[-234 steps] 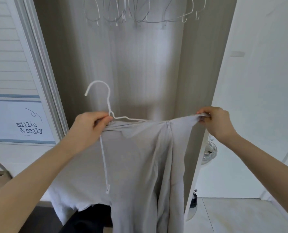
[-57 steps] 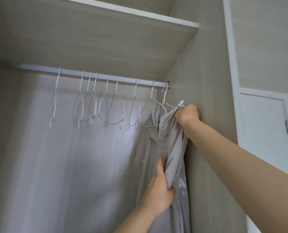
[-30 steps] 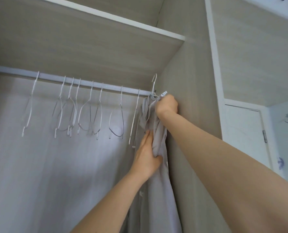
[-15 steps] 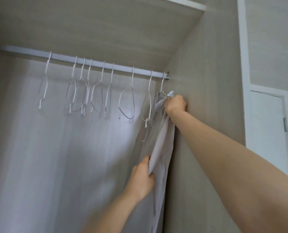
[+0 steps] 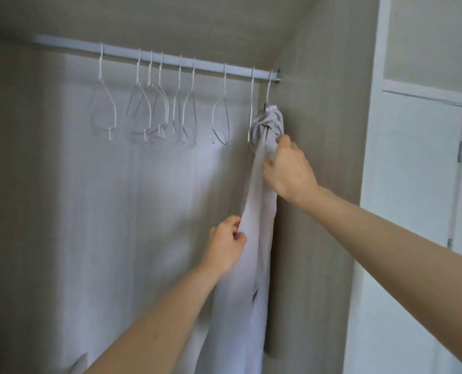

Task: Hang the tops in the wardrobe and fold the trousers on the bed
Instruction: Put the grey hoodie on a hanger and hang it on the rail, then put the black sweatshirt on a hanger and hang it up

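1. Head view: grey top [image 5: 259,211] hangs on a hanger [image 5: 269,87] at the rail's [image 5: 170,60] right end, frame centre-right, against the wardrobe [image 5: 319,130] side wall.
2. L hand [image 5: 225,245] pinches the top's left edge, mid-frame.
3. R hand [image 5: 289,168] grips bunched fabric higher up.
4. Empty hangers [image 5: 148,109] upper left.

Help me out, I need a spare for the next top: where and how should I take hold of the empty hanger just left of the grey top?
Grip the empty hanger by its straight neck just under the hook, coming from the front and slightly left. It hangs edge-on, close beside the bunched grey top, so its lower end is crowded. Then lift the hook up off the rail, probably with the left hand.
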`<state>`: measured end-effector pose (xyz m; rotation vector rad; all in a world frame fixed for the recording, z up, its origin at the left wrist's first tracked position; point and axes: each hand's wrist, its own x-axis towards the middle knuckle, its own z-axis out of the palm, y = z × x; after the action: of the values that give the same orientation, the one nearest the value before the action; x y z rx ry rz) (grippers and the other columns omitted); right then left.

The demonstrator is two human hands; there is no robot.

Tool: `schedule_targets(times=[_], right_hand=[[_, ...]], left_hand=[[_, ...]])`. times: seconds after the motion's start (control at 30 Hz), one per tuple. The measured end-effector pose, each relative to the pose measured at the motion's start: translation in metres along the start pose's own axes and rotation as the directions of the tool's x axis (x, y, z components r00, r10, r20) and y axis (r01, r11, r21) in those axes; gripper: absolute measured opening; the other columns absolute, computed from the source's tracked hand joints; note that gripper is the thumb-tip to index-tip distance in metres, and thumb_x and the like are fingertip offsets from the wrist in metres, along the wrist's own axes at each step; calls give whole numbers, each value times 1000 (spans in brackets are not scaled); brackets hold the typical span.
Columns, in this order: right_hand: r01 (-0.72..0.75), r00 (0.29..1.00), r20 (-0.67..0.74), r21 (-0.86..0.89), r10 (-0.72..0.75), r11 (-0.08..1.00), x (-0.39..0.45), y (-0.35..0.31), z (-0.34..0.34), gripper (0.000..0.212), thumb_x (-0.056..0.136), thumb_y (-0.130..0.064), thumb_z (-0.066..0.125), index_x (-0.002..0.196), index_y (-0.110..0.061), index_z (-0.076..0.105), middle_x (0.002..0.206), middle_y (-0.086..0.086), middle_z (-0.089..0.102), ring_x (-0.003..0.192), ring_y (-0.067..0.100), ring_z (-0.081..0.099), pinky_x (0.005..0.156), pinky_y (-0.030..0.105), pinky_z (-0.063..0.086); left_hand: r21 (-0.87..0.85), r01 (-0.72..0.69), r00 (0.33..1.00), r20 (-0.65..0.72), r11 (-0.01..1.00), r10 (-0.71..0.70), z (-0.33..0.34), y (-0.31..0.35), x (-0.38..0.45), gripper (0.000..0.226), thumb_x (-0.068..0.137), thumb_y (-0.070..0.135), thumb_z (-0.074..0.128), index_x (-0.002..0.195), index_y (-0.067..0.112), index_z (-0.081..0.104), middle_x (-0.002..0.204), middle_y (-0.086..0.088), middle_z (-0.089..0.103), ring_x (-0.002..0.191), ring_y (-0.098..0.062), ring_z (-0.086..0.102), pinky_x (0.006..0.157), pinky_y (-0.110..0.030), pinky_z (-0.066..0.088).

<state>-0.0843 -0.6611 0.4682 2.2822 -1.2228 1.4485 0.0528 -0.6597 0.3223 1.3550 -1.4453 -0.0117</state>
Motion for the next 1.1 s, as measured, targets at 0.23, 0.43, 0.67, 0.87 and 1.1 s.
schedule_targets(times=[0.23, 0.43, 0.67, 0.87, 1.1], right_hand=[[256, 946, 169, 124, -275, 959, -114, -26, 10, 45, 95, -25, 46, 136, -11, 37, 132, 8, 52, 125, 26, 46, 98, 42, 43], [281, 883, 257, 384, -394, 879, -194, -71, 40, 42, 95, -23, 48, 136, -15, 40, 122, -1, 57, 118, 18, 50, 97, 33, 41], [241, 738, 316, 702, -596, 670, -291, -121, 69, 37, 95, -22, 50, 132, -15, 44, 110, -5, 60, 98, 17, 56, 89, 32, 43], [158, 530, 290, 889, -797, 429, -379, -139, 63, 32, 96, -21, 50, 127, -14, 50, 96, -5, 61, 89, 12, 55, 81, 31, 48], [69, 263, 179, 977, -948, 203, -491, -168, 20, 29, 97, -22, 47, 125, -16, 51, 94, -8, 62, 96, 13, 55, 78, 25, 39]], left_hand=[[-60, 34, 996, -81, 998, -39, -58, -6, -85, 28, 89, 5, 58, 107, 26, 59, 88, 3, 76, 78, -5, 67, 82, -22, 51], [139, 137, 980, -165, 981, -113, -134, -2, -188, 25, 88, 20, 51, 109, 28, 60, 76, 8, 70, 75, -13, 63, 76, -31, 51], [359, 426, 890, -331, 831, -313, -197, -1, -331, 21, 94, 19, 52, 113, 26, 59, 75, 5, 68, 75, -16, 64, 75, -38, 53], [314, 762, 624, -589, 566, -514, -201, 51, -474, 22, 96, 17, 52, 113, 28, 60, 76, 6, 69, 77, -13, 66, 77, -38, 55], [13, 956, 174, -827, 292, -534, -150, 143, -617, 21, 96, 17, 51, 107, 31, 61, 78, 7, 70, 78, -3, 65, 75, -25, 52]])
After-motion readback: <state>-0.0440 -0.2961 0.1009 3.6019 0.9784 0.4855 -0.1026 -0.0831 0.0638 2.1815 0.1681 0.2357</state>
